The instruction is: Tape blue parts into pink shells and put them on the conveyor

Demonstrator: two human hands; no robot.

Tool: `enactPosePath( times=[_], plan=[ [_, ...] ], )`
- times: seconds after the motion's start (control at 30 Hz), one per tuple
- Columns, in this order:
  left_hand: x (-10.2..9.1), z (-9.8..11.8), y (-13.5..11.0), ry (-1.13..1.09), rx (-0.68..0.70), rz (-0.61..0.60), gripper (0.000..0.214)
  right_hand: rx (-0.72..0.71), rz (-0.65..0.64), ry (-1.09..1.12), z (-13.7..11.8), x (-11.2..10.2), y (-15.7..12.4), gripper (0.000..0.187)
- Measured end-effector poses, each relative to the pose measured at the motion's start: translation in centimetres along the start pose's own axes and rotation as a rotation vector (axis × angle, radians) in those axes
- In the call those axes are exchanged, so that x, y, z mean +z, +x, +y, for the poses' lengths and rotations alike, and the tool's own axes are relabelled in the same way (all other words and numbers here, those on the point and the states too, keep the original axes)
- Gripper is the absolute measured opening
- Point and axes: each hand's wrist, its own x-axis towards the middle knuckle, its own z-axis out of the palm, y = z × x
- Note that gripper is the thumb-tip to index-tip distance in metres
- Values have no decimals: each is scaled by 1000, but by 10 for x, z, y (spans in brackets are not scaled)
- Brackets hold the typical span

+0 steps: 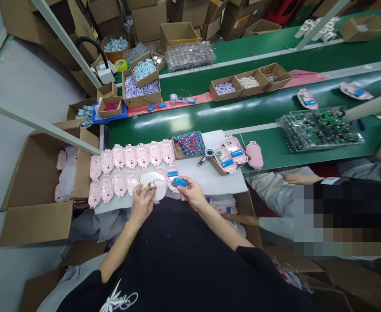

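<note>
My left hand (pixel 142 203) is closed at a flat white roll (pixel 159 190), its fingertips near the roll's centre. The roll covers parts of the pink shells behind it. In my right hand (pixel 193 195) a blue battery (pixel 179 182) is pinched between thumb and fingers, just right of the roll. Close behind it, one pink shell (pixel 172 185) has another blue battery (pixel 172 173) in it. Two rows of open pink plastic shells (pixel 119 182) stand on a white foam sheet (pixel 206 177) to the left.
A box of wired blue batteries (pixel 188 144) stands behind my hands. To the right are a small fan-like part (pixel 209 152), battery-fitted shells (pixel 232 148) and a stack of circuit-board trays (pixel 320 130). A co-worker's arm (pixel 247 220) reaches in from the right. An open carton (pixel 36 225) stands left.
</note>
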Motion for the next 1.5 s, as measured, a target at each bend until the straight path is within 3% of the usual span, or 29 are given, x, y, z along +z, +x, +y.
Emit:
enactPosePath(
  times=[0.2,0.4,0.5,0.83,0.93,1.03,1.33,1.5],
  plan=[
    [-3,4,-4,9,4,-22,62,14,-69,72,-2,1,-5,47],
    [-6,10,-7,43,42,-46,60,-213,25,-513,-6,0,-9,41],
    [-6,11,-9,76,37,-63,58,-267,-25,-676,-10,0,-10,41],
    [-6,15,-13,88,38,-86,64,-177,-177,-724,-6,-4,-8,27],
    [-7,15,-13,94,51,-97,64,-119,-229,-600,7,-6,-1,30],
    [-10,13,-11,104,75,-117,65,-12,-221,-326,23,-2,8,39],
    [-12,1,1,89,10,-157,59,35,100,228,66,28,19,50],
    [-20,-7,7,105,-92,-197,53,-3,207,374,71,24,64,40]
  ],
)
